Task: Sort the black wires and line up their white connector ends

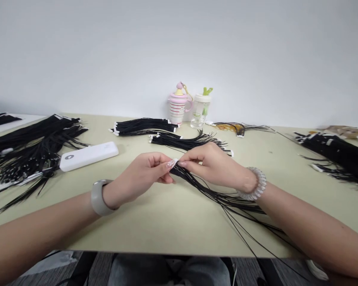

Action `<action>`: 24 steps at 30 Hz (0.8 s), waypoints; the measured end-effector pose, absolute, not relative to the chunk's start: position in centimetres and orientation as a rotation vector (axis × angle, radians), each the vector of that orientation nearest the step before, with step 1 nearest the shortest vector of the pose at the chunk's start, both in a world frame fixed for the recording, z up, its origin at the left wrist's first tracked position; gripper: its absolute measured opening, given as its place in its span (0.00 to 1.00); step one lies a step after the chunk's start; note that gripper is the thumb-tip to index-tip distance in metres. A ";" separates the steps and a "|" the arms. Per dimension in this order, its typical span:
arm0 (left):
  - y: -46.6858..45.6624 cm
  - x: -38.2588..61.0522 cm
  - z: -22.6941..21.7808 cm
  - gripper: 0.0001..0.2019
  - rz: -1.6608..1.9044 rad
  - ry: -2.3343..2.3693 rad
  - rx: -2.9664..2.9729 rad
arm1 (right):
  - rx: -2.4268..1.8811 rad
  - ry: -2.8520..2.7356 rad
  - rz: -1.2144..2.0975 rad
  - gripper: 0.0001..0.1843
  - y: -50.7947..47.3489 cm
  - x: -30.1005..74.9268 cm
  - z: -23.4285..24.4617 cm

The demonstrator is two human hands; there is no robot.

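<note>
Where left hand [139,176] meets right [211,167], both pinch wires [214,197].

The only word I can read is HELLO, on a small label on the clear plastic bottle [201,112] standing far off, just right of the pink striped cup [178,106]. The white power bank [88,156] to my left has a small dark round badge [69,157], its mark too small to read.

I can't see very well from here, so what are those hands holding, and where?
The left hand and right hand pinch a bundle of thin black wires with their fingers, right at its flat white end.
</note>
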State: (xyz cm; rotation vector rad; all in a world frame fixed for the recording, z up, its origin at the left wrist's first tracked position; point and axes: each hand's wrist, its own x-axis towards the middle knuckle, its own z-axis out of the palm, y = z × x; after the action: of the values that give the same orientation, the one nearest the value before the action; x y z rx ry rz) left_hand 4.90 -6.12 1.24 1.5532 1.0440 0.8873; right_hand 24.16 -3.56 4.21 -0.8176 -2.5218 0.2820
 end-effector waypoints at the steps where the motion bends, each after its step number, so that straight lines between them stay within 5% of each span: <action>1: -6.1 4.9 1.3 0.13 0.887 1.048 1.559 | -0.801 -2.530 0.233 0.11 -3.6 24.1 4.1; 16: -5.5 4.6 0.6 0.13 1.003 1.019 1.456 | -1.043 -2.542 -0.517 0.11 -3.8 24.4 2.9; 24: -3.3 2.6 1.8 0.12 1.197 1.029 1.271 | -1.707 -1.976 -0.168 0.08 0.3 35.6 5.2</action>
State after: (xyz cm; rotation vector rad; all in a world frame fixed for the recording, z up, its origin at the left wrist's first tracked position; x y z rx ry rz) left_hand 2.58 -3.32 1.77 1.2708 1.0289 1.1975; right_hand 35.55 0.30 5.21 -1.7071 -1.9764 -0.1684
